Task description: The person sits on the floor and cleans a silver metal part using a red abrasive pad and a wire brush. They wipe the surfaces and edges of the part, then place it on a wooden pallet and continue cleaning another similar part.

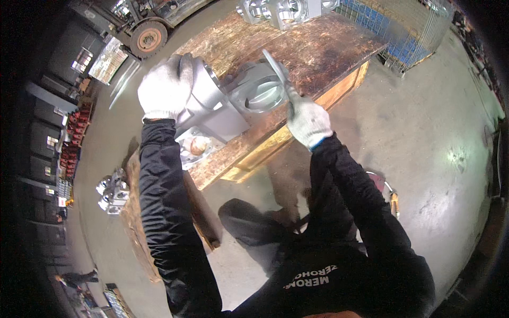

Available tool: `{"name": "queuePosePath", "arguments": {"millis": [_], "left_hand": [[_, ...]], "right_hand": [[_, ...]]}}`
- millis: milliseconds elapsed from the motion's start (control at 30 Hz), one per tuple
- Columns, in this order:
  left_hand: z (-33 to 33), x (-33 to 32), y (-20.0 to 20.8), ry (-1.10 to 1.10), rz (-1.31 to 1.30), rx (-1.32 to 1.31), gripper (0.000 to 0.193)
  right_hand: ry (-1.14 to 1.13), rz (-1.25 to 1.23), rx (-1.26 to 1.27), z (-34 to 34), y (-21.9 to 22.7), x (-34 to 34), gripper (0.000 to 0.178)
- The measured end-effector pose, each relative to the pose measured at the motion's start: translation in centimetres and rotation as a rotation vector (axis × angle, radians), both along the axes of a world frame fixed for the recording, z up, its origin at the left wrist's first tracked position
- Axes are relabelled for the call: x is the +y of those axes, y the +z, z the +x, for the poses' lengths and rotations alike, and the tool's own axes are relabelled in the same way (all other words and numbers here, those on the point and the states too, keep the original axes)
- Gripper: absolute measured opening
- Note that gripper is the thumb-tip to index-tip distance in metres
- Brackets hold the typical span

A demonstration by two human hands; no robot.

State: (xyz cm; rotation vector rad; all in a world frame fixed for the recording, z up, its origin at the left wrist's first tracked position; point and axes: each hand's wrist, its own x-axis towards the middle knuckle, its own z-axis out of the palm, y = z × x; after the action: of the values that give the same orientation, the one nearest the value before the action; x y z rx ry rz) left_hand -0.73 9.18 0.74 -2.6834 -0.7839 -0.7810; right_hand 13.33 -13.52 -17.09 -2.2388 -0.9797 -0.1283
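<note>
My left hand (165,90), in a white work glove, is wrapped over the top of a silver metal casting (220,123) with a round opening. The casting sits near the front edge of a worn wooden workbench (339,47). In my gloved right hand (309,121) is a slim, flat file (277,69), its blade pointing up and away. That blade is above a second casting (261,94), whose large round bore faces up; I cannot tell if they touch. Below the first casting lies another bright metal part (196,147), partly hidden by my left arm.
More castings (289,11) stand at the bench's far end, beside a blue wire cage (392,32). A forklift wheel (148,40) is at upper left. Castings (112,192) sit beyond a low wooden support (139,228). A yellow-ended tool (394,202) lies on the floor at right.
</note>
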Motion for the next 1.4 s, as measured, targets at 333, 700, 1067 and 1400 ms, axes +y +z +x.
{"name": "queuePosePath", "arguments": {"millis": [333,700,1067,1400], "left_hand": [[-0.3,0.7,-0.5,-0.097,-0.032,-0.062,0.041],[-1.8,2.9,-1.1,0.065,-0.131,-0.123,0.052],[-1.4,1.9,-1.2,0.013,-0.308,-0.337,0.048],[-0.8,0.5,-1.1,0.005,-0.409,-0.436,0.034]], "right_hand": [[0.098,-0.078,-0.200,3.0,-1.2,-1.2,0.050],[0.434,0.105,0.163,11.2,-0.7,-1.5,0.041],[0.591,0.193,0.331,14.2,-1.3,-0.5,0.044],[0.613,0.099,0.850,16.7,0.6,2.7,0.045]]}}
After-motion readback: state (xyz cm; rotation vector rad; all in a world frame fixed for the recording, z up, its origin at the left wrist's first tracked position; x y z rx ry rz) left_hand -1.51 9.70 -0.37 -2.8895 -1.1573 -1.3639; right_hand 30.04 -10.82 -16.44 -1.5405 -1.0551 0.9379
